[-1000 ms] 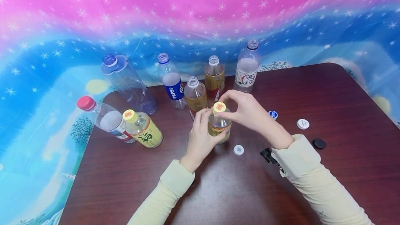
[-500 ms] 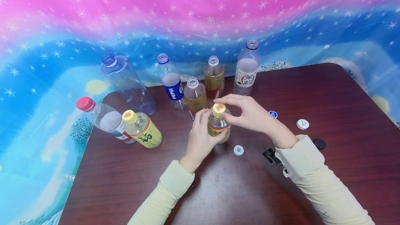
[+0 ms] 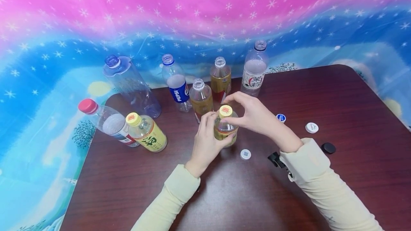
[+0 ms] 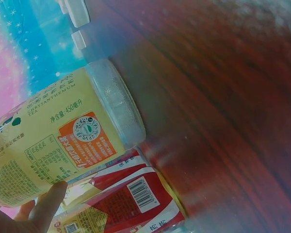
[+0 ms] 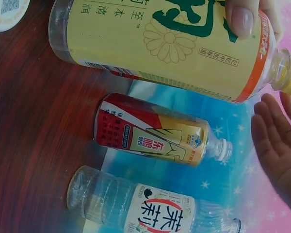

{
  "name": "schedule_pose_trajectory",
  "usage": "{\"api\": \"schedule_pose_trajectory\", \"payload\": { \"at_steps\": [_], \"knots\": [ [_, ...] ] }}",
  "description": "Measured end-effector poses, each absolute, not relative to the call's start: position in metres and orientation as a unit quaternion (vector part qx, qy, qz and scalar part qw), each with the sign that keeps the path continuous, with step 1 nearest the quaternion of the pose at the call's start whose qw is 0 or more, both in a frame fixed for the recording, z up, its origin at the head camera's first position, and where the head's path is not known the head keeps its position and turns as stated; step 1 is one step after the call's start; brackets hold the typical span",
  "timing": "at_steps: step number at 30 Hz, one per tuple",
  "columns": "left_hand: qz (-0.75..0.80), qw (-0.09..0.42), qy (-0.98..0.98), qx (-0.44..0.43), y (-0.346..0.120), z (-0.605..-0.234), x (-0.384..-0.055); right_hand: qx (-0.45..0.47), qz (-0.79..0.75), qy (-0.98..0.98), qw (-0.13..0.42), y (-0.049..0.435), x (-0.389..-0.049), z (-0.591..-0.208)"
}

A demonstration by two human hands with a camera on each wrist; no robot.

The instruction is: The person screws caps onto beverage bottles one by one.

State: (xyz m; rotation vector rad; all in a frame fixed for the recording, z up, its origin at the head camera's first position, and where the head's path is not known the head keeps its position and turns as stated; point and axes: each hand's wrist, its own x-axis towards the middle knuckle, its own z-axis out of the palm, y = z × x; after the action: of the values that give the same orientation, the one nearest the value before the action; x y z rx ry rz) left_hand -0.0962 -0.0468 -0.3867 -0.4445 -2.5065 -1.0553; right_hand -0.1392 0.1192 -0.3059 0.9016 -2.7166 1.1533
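Across a dark reddish-brown, wood-grained table (image 3: pixel 363 117), a person is gripping an upright clear plastic bottle with a yellow label (image 5: pixel 131 43) near the middle, in front of the rear bottles. A wide swing of the arms could be toppling a clear plastic bottle with a gold label and no cap (image 3: pixel 201 104), which is standing just behind the left fingers. The left hand (image 3: pixel 205 138) is wrapping the bottle's body, fingers close together on one side, thumb across the front; if that hold is too loose, the bottle would probably be turning along with its lid. The right hand (image 3: pixel 257 115) is curving index finger and thumb round the round yellow plastic cap (image 3: pixel 226 111); how hard they are pressing, one cannot tell. A careless pinch could be sending that cap skidding over the tabletop.

Among the labels, the tall clear ridged bottle with a white label (image 3: pixel 253 77) is displaying 茉莉, and the clear bottle with a blue wrapper (image 3: pixel 179 90) is announcing PEPSI. The gripped bottle is carrying "CHRYSANTHEMUM TEA" and "450毫升". A smaller gold-and-red-labelled bottle (image 5: pixel 153 136) is showing 东鹏. A round white plastic cap (image 3: pixel 245 154) is bearing a square code; lettering on the round blue cap (image 3: pixel 280 118) is staying too small for reading.
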Motion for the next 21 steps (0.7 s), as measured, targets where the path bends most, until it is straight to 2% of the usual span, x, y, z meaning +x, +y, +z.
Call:
{"api": "schedule_pose_trajectory", "payload": {
  "at_steps": [8, 21],
  "knots": [
    [-0.368, 0.200, -0.893, -0.166, -0.0475, -0.3855, -0.0962, 0.352, 0.387, -0.852, 0.006, 0.1258, -0.1383, -0.3052],
    [-0.367, 0.207, -0.892, -0.165, -0.0474, -0.3878, -0.0971, 0.285, 0.385, -0.878, 0.025, 0.1221, -0.1393, -0.3030]
  ]
}}
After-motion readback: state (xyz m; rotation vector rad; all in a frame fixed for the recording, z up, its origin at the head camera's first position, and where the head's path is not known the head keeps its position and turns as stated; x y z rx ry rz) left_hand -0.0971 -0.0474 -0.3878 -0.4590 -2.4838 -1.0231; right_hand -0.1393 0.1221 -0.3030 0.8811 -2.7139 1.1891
